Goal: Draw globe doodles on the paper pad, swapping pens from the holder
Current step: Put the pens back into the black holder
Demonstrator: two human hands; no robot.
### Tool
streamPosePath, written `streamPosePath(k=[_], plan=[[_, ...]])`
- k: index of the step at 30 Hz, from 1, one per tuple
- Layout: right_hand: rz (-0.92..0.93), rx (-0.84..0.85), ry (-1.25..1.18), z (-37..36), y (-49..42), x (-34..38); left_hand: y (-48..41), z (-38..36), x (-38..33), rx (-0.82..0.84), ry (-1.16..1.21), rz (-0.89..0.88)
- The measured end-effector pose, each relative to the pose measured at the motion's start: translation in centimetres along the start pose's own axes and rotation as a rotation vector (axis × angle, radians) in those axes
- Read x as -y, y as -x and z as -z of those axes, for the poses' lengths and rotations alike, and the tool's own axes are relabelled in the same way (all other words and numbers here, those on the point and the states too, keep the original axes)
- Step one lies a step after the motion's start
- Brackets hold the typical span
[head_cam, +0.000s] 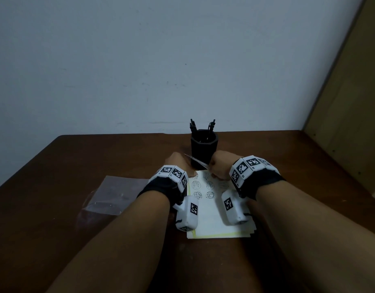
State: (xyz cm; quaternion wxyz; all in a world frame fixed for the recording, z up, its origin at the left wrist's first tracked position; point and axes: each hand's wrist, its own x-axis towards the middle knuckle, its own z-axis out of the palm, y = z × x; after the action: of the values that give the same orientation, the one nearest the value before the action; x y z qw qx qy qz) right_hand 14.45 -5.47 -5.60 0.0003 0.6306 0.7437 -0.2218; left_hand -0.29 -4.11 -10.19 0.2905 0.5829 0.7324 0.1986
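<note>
**Head view: both hands at the far edge of the pad, one pen between them**

Paper pad (212,218): white, pale yellow line along its left and near edges, sheet corners stepped at the near right. It lies flat at the middle of the dark brown worktop (98,157). Its far half carries small round globe doodles (196,183) in black ink, set in rows, and the farthest row is partly covered by the hands.

Pen holder (203,149): black faceted cup, upright, at 12 o'clock from the pad and just beyond it, with dark pens (192,124) leaning out to either side.

Pen (196,161): thin, pale, blurred, slanting across the front of the holder.

Right hand (220,166): fingers curled, pinching the nearer end of the pen.

Left hand (176,162): at the pen's far end, fingers hidden, so I cannot tell whether it grips.

Both wrists wear white marker bands.

Clear plastic bag (110,193): flat, at 9 o'clock from the pad
</note>
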Motion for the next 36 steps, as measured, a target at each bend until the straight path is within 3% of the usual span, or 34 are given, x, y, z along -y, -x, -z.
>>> streamPosePath(k=[17, 25, 29, 36], plan=[[0.228, 0.052, -0.069, -2.7, 1.0, 10.9, 4.1, 10.3, 9.8, -0.243, -0.193, 0.190], [0.245, 0.076, -0.060, -3.6, 1.3, 12.7, 5.7, 10.4, 11.0, -0.033, -0.351, 0.189], [0.218, 0.066, -0.087, -3.1, 1.5, 12.3, 5.7, 9.9, 10.0, -0.002, -0.487, 0.190], [0.183, 0.074, -0.125, -2.9, 1.5, 12.0, 5.7, 9.3, 9.9, 0.026, -0.498, 0.193]])
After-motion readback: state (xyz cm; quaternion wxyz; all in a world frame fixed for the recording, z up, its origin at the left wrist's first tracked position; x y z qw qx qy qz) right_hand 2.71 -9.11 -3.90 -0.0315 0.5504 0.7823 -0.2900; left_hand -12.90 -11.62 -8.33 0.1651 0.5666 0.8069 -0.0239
